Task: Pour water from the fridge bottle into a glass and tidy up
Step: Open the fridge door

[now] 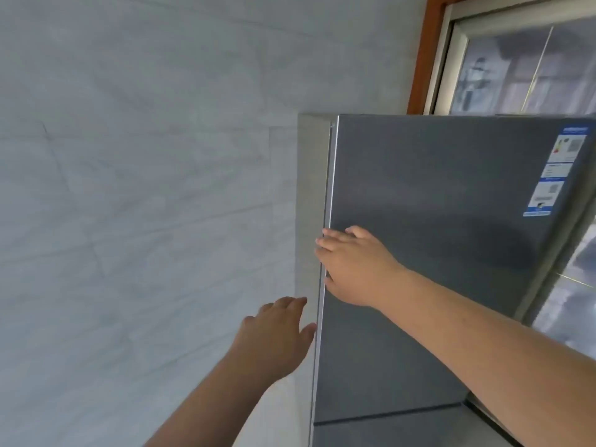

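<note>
To my left the pale grey tiled wall (pixel 129 188) fills most of what I see, bare and flat, and it gives my left arm open room. My left hand (pixel 277 333) reaches up along it with the fingers loosely spread and holding nothing; the thumb tip sits just beside the silver strip at the fridge door's left edge (pixel 325 253), though I cannot tell whether it touches. Between the wall and that strip runs a narrow band of the fridge's lighter side panel (pixel 311 188), so the gap for fingers there is tight.

My right hand (pixel 351 266) lies flat on the grey upper fridge door (pixel 435 204), fingers extended and close together, their tips wrapping over that same left edge higher up. The door looks shut against the cabinet. A seam lower down separates it from a second door (pixel 387 430). An energy label (pixel 558 172) sticks near the door's upper right corner. Beyond the fridge at the far right stands a window with a brown frame (pixel 422 53). The bottle and glass are out of sight.
</note>
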Demonstrator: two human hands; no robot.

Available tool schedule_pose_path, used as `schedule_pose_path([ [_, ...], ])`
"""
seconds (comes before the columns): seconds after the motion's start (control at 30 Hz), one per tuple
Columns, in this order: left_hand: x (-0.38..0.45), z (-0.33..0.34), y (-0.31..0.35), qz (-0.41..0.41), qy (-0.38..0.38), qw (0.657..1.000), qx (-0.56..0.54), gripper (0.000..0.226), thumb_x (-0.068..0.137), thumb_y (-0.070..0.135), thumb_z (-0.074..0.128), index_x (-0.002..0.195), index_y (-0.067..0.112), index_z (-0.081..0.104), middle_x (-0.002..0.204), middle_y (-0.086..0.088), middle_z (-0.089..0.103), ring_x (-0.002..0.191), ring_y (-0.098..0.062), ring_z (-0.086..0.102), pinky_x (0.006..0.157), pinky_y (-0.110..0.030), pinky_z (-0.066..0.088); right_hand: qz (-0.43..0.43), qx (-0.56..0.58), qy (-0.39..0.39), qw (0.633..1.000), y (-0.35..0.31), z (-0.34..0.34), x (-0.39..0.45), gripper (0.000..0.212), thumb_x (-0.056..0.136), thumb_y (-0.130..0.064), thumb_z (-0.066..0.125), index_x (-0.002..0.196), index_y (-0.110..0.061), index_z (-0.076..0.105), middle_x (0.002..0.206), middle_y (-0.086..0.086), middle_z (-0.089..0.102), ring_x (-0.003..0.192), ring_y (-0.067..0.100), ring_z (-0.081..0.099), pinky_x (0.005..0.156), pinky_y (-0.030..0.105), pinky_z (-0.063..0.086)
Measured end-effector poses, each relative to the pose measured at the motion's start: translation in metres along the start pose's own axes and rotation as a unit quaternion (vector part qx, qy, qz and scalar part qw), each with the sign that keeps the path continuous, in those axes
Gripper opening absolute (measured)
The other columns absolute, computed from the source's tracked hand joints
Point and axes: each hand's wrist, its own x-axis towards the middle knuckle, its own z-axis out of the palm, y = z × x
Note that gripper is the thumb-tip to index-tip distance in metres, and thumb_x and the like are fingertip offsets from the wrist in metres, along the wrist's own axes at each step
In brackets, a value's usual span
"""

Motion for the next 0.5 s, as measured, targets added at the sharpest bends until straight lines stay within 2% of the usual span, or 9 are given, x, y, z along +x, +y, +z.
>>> schedule_pose_path([
  [0.03,0.008,0.003,-0.001,-0.007,-0.014,0.999,-0.029,0.063,0.107,0.055,0.035,0.164,0.032,0.021,0.17,0.008,0.027,0.153,-0.022,0.032,0.12,-0.046,0.032,-0.012,-0.02,0.009,1.0,0.002,0.004,0.014,0.035,0.096,-0.029,0.049,0.127,-0.017,0.062,0.136,-0.002,0.059,0.134,0.021,0.049,0.106,0.042,0.021],
  [0.07,0.017,0.007,-0.004,-0.012,-0.024,0.998,-0.06,0.064,0.107,0.053,0.037,0.165,0.031,0.02,0.171,0.007,0.025,0.154,-0.021,0.031,0.121,-0.044,0.03,-0.017,-0.026,0.014,0.999,0.004,0.004,0.024,0.028,0.094,-0.026,0.05,0.116,-0.017,0.065,0.121,-0.003,0.062,0.121,0.021,0.055,0.097,0.041,0.02],
  [0.1,0.028,0.012,-0.005,-0.011,-0.032,0.995,-0.094,0.065,0.108,0.051,0.04,0.165,0.03,0.019,0.171,0.006,0.023,0.155,-0.021,0.03,0.122,-0.04,0.028,-0.025,-0.043,0.017,0.999,0.007,0.008,0.036,0.026,0.093,-0.024,0.051,0.113,-0.017,0.066,0.115,-0.004,0.062,0.117,0.02,0.055,0.095,0.041,0.018],
  [0.2,0.064,0.028,-0.007,-0.006,-0.033,0.98,-0.194,0.069,0.108,0.044,0.045,0.166,0.025,0.015,0.172,0.002,0.022,0.156,-0.017,0.028,0.123,-0.031,0.024,-0.02,-0.092,-0.015,0.995,0.012,0.013,0.063,0.032,0.093,-0.024,0.052,0.118,-0.018,0.071,0.122,-0.003,0.064,0.132,0.022,0.047,0.103,0.044,0.015],
  [0.33,0.112,0.057,-0.005,-0.009,-0.039,0.951,-0.307,0.076,0.104,0.04,0.052,0.167,0.027,0.01,0.17,0.001,0.026,0.154,-0.018,0.032,0.12,-0.032,0.032,0.0,-0.164,-0.026,0.986,0.016,0.024,0.076,0.027,0.09,-0.021,0.055,0.11,-0.018,0.073,0.111,-0.002,0.065,0.122,0.026,0.045,0.103,0.044,0.011],
  [0.4,0.131,0.07,-0.003,-0.007,-0.045,0.936,-0.349,0.076,0.101,0.041,0.057,0.165,0.029,0.017,0.164,0.001,0.034,0.149,-0.018,0.039,0.116,-0.033,0.038,0.012,-0.172,-0.02,0.985,0.012,0.028,0.076,0.022,0.083,-0.023,0.059,0.096,-0.022,0.077,0.1,-0.003,0.065,0.112,0.026,0.051,0.1,0.046,0.014],
  [0.5,0.15,0.087,-0.007,-0.001,-0.006,0.923,-0.384,0.056,0.097,0.037,0.065,0.145,0.023,0.04,0.144,0.004,0.046,0.131,-0.016,0.054,0.104,-0.031,0.048,0.018,-0.147,0.077,0.986,0.009,0.041,0.076,0.001,0.061,-0.02,0.069,0.061,-0.02,0.07,0.071,-0.003,0.055,0.084,0.023,0.053,0.085,0.04,0.028],
])
